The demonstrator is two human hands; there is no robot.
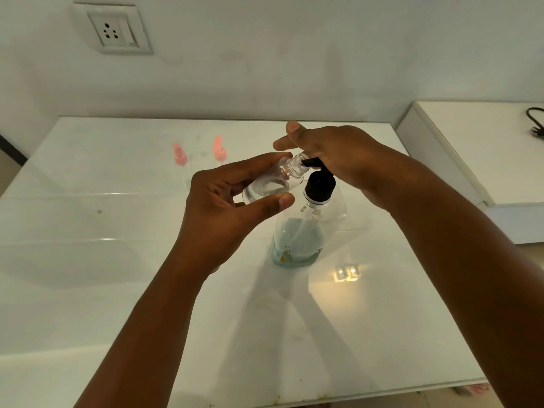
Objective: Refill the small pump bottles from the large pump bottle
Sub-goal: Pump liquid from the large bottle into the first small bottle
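A large clear bottle (306,231) with a black pump (319,184) stands upright at the middle of the white table (117,260). My left hand (223,207) grips a small clear bottle (273,184), uncapped and tilted, its open neck right at the black pump spout. My right hand (332,154) rests palm-down on top of the pump head, fingers straight and spread. Two pink pump tops (180,154) (219,148) stand further back on the table; the bodies below them are hard to make out.
The table's back edge meets a white wall with a socket plate (113,29). A white shelf (485,148) adjoins on the right, with a black cable (535,122) on it. A lamp reflection (347,273) glares on the tabletop.
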